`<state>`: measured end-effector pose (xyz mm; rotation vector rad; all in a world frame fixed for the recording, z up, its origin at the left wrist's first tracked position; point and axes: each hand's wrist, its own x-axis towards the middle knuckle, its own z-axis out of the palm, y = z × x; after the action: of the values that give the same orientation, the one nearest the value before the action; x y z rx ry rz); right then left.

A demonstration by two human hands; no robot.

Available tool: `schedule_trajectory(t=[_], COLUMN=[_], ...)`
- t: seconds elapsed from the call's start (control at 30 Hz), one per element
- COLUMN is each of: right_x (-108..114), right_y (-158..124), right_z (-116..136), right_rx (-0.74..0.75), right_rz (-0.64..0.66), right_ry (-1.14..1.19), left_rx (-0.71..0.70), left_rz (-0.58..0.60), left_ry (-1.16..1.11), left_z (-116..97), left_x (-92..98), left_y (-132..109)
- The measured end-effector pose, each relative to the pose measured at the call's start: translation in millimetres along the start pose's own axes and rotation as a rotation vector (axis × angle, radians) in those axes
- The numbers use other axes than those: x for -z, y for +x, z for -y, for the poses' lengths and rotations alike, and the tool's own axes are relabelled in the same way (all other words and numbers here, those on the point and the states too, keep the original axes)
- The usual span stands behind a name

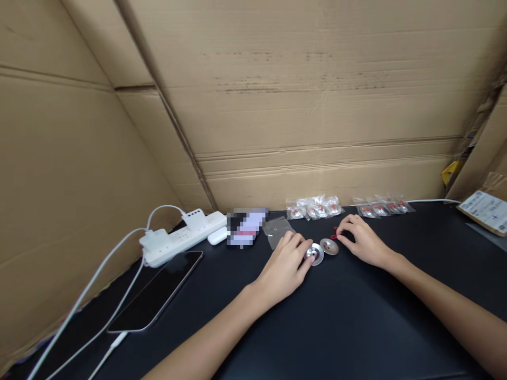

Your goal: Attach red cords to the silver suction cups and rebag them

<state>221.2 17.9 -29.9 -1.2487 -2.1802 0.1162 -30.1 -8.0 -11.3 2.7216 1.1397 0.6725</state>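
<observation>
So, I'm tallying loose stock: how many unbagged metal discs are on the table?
2. The first disc touches the left hand; the second disc sits just right of it, beside the right hand, which pinches a red cord. The bagged packets behind may hold more.

1. Only one view is given, worn on the head, so the black table [356, 327] is seen from the person's own seat.
2. It's pointed forward and a bit down; the cardboard wall [317, 79] fills the upper frame.
3. Pretty close in: forearms are cropped at the bottom edge.
</observation>
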Motion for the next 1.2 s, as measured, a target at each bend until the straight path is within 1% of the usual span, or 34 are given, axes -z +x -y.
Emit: schedule_trajectory(t=[0.07,0.17,0.27,0.33,0.43,0.5,0.67,0.83,1.0,1.2], right_x=[1.0,4.3,7.4,8.0,6.7,5.2,3.2,3.5,3.6,1.1], right_y=[0.7,2.6,4.1,4.7,4.9,4.8,3.2,0.9,-0.7,-3.1], right_z=[2.2,9.0,20.4,29.0,40.4,46.3,55.9,61.6,63.8,62.4], right_rx=[-0.003,-0.018,-0.071,-0.101,-0.098,-0.099,-0.094,-0.041,0.025,0.074], right_rz=[-0.028,-0.107,-0.165,-0.181,-0.179,-0.174,-0.158,-0.137,-0.148,-0.139], right_ry=[-0.009,0.022,0.186,0.333,0.468,0.516,0.561,0.48,0.377,0.322], left_rx=[0.026,0.098,0.21,0.287,0.39,0.437,0.527,0.545,0.482,0.48], left_rz=[-0.02,-0.075,-0.137,-0.157,-0.149,-0.136,-0.101,-0.062,0.003,-0.032], left_ry=[-0.059,-0.172,-0.315,-0.488,-0.815,-0.984,-1.242,-1.401,-1.486,-1.522], left_z=[-0.1,0.3,2.3,3.3,1.6,-1.7,-9.5,-12.1,-14.9,-15.2], left_x=[1.2,4.7,6.7,6.3,6.1,7.9,15.1,16.3,14.7,11.1], left_y=[1.1,3.7,6.5,8.1,10.0,10.9,12.2,11.3,8.8,7.4])
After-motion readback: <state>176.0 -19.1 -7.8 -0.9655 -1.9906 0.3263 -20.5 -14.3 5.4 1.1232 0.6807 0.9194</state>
